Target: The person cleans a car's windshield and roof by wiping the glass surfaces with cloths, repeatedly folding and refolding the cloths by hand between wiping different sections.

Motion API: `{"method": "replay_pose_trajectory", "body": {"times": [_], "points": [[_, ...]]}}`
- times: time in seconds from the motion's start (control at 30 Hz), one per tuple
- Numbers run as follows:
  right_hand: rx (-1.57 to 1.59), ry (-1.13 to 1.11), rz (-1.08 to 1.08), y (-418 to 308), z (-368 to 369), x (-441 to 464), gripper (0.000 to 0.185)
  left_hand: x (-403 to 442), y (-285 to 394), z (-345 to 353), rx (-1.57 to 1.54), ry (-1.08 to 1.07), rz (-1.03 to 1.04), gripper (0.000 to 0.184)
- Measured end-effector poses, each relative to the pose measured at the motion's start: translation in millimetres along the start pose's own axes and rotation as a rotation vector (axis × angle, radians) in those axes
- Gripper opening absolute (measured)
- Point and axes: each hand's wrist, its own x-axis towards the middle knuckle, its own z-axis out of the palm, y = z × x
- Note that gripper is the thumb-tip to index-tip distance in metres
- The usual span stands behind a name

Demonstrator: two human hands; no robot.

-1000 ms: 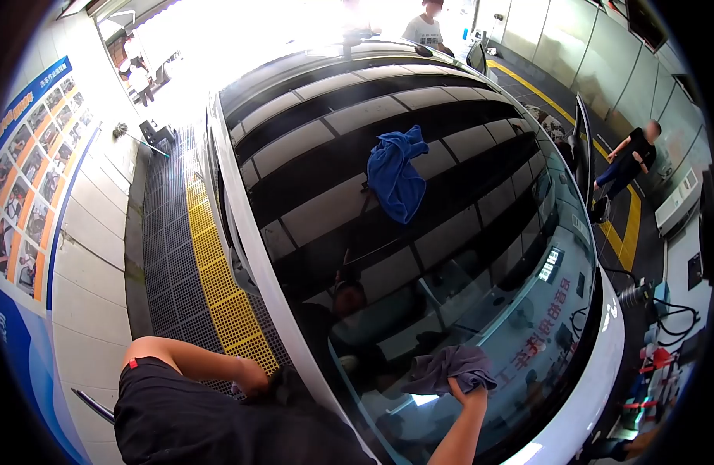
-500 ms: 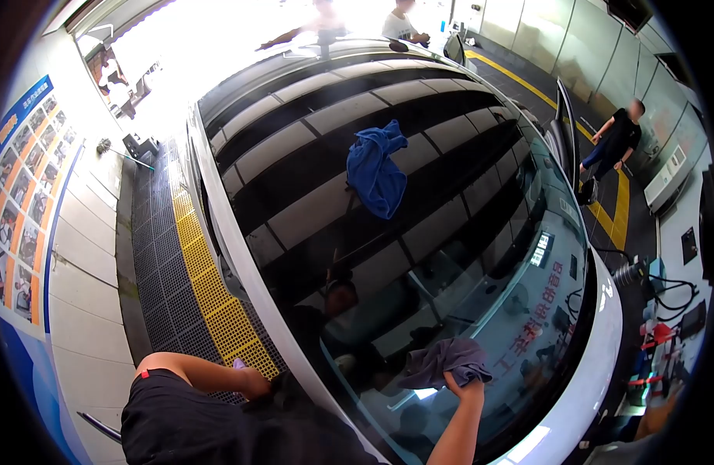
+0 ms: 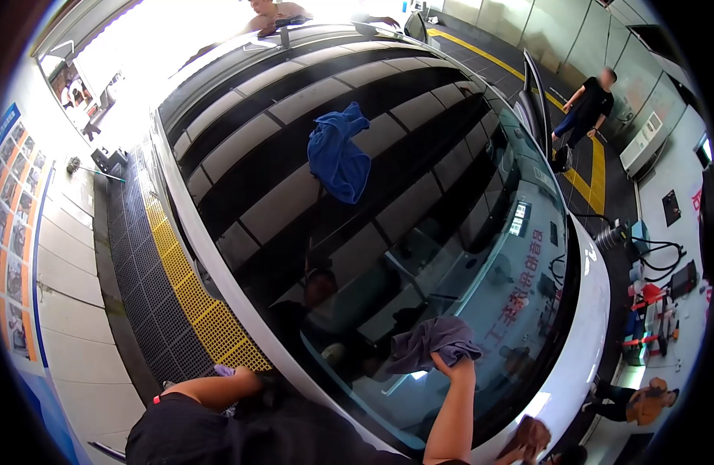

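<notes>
My right hand (image 3: 454,366) is closed on a grey-purple cloth (image 3: 434,342), pressing it on the lower part of the car's dark windshield (image 3: 481,310). At the lower left, beside the car, my left hand (image 3: 244,381) hangs low, its fingers not clearly visible. A small lavender item (image 3: 224,370) shows next to it; whether the hand holds it is unclear. Farther up, a crumpled blue cloth (image 3: 339,153) lies on the glossy black roof (image 3: 256,209), apart from both hands.
A person (image 3: 275,17) leans at the car's far end. Another in black (image 3: 593,105) walks beyond the open door (image 3: 536,108). A third (image 3: 647,401) is at the lower right, near a blurred brown shape (image 3: 529,439) by the hood. Yellow and black grating (image 3: 178,271) runs left.
The view has shifted, so the car and blue cloth appear farther left. My right hand stays on the grey-purple cloth on the glass. The far person now leans over the car; a brown shape appears at the lower right.
</notes>
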Motion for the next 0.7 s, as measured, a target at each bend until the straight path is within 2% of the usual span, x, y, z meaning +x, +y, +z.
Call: {"method": "replay_pose_trajectory", "body": {"times": [0.1, 0.2, 0.3, 0.33, 0.37, 0.43, 0.47, 0.5, 0.53, 0.6, 0.67, 0.7], "points": [[0.050, 0.023, -0.014, 1.6, 0.5, -1.6, 0.065, -3.6, -9.3, 1.3, -0.001, 0.035, -0.016, 0.039], [0.175, 0.100, 0.108, -4.0, -20.9, -22.1, 0.067, -4.6, -27.4, 2.0, 0.009, 0.053, -0.026, 0.040], [0.325, 0.247, 0.160, -4.9, -44.9, -40.0, 0.059, -5.0, -43.5, 7.7, -0.202, 0.083, -0.043, 0.040], [0.387, 0.311, 0.165, -1.6, -52.7, -46.9, 0.056, -5.7, -47.4, 13.6, -0.384, 0.103, -0.047, 0.040], [0.395, 0.362, 0.184, 3.1, -56.5, -54.0, 0.054, -6.8, -51.9, 21.5, -0.720, 0.131, -0.039, 0.040], [0.342, 0.414, 0.143, 1.3, -77.6, -61.9, 0.048, -6.2, -49.1, 35.0, -1.929, 0.206, 0.047, 0.040], [0.211, 0.424, 0.125, 0.2, -79.7, -56.9, 0.047, -5.4, -45.5, 39.2, -2.355, 0.254, 0.115, 0.040], [0.081, 0.430, 0.109, -0.8, -79.3, -53.0, 0.046, -5.3, -40.5, 40.4, -2.587, 0.311, 0.199, 0.040], [-0.050, 0.430, 0.097, -5.4, -79.3, -50.7, 0.045, -4.3, -32.0, 39.6, -2.700, 0.375, 0.253, 0.040], [0.106, 0.361, 0.093, -30.2, -65.9, -43.0, 0.045, -3.9, -17.1, 37.4, -2.802, 0.497, 0.324, 0.041], [-0.070, 0.277, -0.188, -36.2, -23.3, -30.0, 0.054, -4.2, -3.4, 32.9, -2.834, 0.582, 0.381, 0.041], [0.057, 0.278, -0.338, -46.4, -2.4, -22.8, 0.059, -4.6, 4.7, 32.6, -2.842, 0.603, 0.402, 0.041]]}}
